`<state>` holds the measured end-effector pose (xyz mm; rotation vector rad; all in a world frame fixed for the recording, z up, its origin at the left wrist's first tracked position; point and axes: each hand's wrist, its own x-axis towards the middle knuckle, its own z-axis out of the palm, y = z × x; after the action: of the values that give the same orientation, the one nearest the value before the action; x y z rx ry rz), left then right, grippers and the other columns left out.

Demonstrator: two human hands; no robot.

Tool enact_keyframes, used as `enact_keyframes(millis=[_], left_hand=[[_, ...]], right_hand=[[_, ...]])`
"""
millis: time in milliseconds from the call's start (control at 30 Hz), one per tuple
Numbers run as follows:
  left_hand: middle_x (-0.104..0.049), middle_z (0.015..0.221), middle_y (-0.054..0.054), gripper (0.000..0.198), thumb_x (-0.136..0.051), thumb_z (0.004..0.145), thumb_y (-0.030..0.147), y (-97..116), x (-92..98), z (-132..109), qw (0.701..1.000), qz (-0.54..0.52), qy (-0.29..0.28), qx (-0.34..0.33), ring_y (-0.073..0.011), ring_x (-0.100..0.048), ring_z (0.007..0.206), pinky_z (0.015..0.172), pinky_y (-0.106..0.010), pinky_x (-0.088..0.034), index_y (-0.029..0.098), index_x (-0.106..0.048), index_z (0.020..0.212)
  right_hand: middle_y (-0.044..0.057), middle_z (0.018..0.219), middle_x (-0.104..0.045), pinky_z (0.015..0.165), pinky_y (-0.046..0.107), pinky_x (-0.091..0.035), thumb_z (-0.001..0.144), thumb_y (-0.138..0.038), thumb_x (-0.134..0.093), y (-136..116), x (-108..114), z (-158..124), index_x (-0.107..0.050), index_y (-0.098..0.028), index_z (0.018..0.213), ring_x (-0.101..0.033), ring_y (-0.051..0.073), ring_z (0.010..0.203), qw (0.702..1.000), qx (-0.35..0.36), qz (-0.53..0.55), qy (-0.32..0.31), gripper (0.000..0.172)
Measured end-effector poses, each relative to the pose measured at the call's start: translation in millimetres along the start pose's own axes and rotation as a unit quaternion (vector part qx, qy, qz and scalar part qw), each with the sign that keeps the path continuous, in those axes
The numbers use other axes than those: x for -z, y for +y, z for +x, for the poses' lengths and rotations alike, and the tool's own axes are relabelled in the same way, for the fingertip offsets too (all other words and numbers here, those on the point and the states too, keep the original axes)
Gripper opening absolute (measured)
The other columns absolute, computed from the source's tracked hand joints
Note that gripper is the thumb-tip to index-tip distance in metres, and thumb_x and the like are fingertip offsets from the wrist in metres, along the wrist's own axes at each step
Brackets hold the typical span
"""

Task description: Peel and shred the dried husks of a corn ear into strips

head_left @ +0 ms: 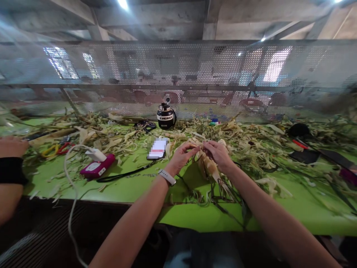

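My left hand (184,156), with a pale band on its wrist, is closed in a pinch at the top of a bundle of dried husks (210,167). Close beside it on the right, my right hand (217,152) also pinches the top of this bundle. The fingertips of both hands almost meet. Pale tan husk strips hang down from between the hands, with darker green strands spreading below them onto the green table (134,190). The exact spot under the fingertips is too small to make out.
A phone (157,149), a black jar (165,116) and a magenta power bank (97,166) with a white cable stand left of my hands. Scissors (51,150) lie farther left, near another person's arm (11,149). Loose husks (251,141) cover the table's back. Behind rises a perforated screen (195,74).
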<state>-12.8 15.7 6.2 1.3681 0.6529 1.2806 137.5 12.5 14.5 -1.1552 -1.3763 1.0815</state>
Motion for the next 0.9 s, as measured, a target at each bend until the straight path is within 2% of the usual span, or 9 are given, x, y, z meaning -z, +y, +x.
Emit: enact_keyframes(millis=[100,167,233,300,367,433,633,800,900], left_hand=[[-0.065,0.073,-0.001,0.032,-0.075,0.062,0.039,-0.9,-1.5,0.1,0.998,-0.035,-0.024,0.045,-0.0100,-0.059,0.067,0.067,-0.023,-0.047,0.013,-0.063,0.076],[-0.066,0.068,0.000,0.039,-0.079,0.056,0.039,-2.7,-1.1,0.6,0.996,-0.056,-0.009,0.074,-0.0107,-0.060,0.061,0.062,-0.024,-0.048,0.013,-0.060,0.078],[-0.066,0.066,0.000,0.044,-0.082,0.051,0.038,-5.0,0.3,1.7,0.994,-0.067,0.031,0.080,-0.0114,-0.061,0.058,0.060,-0.025,-0.049,0.014,-0.058,0.080],[-0.066,0.063,0.000,0.046,-0.083,0.048,0.036,-7.2,1.8,2.9,0.993,-0.067,0.054,0.082,-0.0119,-0.061,0.056,0.060,-0.026,-0.050,0.014,-0.058,0.080],[-0.066,0.062,0.000,0.045,-0.084,0.046,0.033,-9.1,2.6,4.0,0.993,-0.055,0.058,0.081,-0.0126,-0.061,0.055,0.059,-0.027,-0.050,0.013,-0.059,0.078],[-0.067,0.063,-0.001,0.043,-0.084,0.046,0.031,-10.6,2.1,4.5,0.994,-0.039,0.061,0.082,-0.0131,-0.062,0.056,0.058,-0.027,-0.051,0.013,-0.059,0.077],[-0.064,0.055,-0.001,0.034,-0.077,0.061,0.037,-10.8,-1.4,2.6,0.991,0.014,0.026,0.128,-0.0146,-0.062,0.051,0.051,-0.025,-0.050,0.014,-0.054,0.074],[-0.062,0.054,0.001,0.032,-0.065,0.072,0.045,-10.4,-1.6,-1.5,0.995,0.069,-0.051,0.057,-0.0114,-0.057,0.041,0.044,-0.022,-0.044,0.017,-0.056,0.084],[-0.060,0.052,0.002,0.031,-0.061,0.076,0.045,-11.9,-0.5,-3.4,0.992,0.106,-0.069,0.021,-0.0104,-0.052,0.038,0.042,-0.022,-0.040,0.019,-0.057,0.091]], right_hand=[[-0.003,0.057,-0.049,0.051,0.025,-0.036,0.076,-0.048,-0.051,1.5,3.2,0.9,-0.051,-0.019,0.065,-0.044,0.012,0.052,0.991,0.081,-0.090,0.065,0.031],[0.002,0.071,-0.057,0.065,0.029,-0.041,0.078,-0.041,-0.051,0.2,5.5,-1.4,-0.055,-0.019,0.074,-0.051,0.017,0.069,0.964,0.174,-0.168,0.115,0.023],[0.005,0.085,-0.059,0.075,0.032,-0.042,0.077,-0.032,-0.051,-2.3,6.0,-5.7,-0.058,-0.019,0.084,-0.053,0.020,0.081,0.934,0.251,-0.233,0.099,0.016],[0.006,0.088,-0.060,0.078,0.034,-0.042,0.076,-0.028,-0.051,-3.9,4.0,-9.7,-0.059,-0.019,0.092,-0.055,0.021,0.083,0.915,0.287,-0.279,0.043,0.019],[0.006,0.087,-0.061,0.078,0.035,-0.042,0.076,-0.030,-0.054,-2.9,0.6,-11.3,-0.059,-0.020,0.096,-0.056,0.021,0.081,0.902,0.289,-0.320,0.019,0.022],[0.007,0.086,-0.062,0.077,0.034,-0.042,0.080,-0.033,-0.054,0.6,-2.0,-9.7,-0.061,-0.020,0.093,-0.057,0.021,0.081,0.896,0.285,-0.339,0.032,0.020],[0.006,0.081,-0.065,0.074,0.030,-0.043,0.088,-0.035,-0.047,7.0,0.3,-3.8,-0.065,-0.021,0.080,-0.058,0.020,0.081,0.904,0.305,-0.296,0.043,0.024],[0.006,0.077,-0.063,0.072,0.031,-0.043,0.087,-0.040,-0.048,2.3,1.7,-6.5,-0.065,-0.021,0.079,-0.057,0.020,0.077,0.907,0.314,-0.277,0.042,0.027],[0.006,0.074,-0.061,0.071,0.032,-0.043,0.087,-0.041,-0.046,3.4,2.2,-4.3,-0.062,-0.020,0.075,-0.056,0.020,0.074,0.915,0.311,-0.251,0.049,0.029]])
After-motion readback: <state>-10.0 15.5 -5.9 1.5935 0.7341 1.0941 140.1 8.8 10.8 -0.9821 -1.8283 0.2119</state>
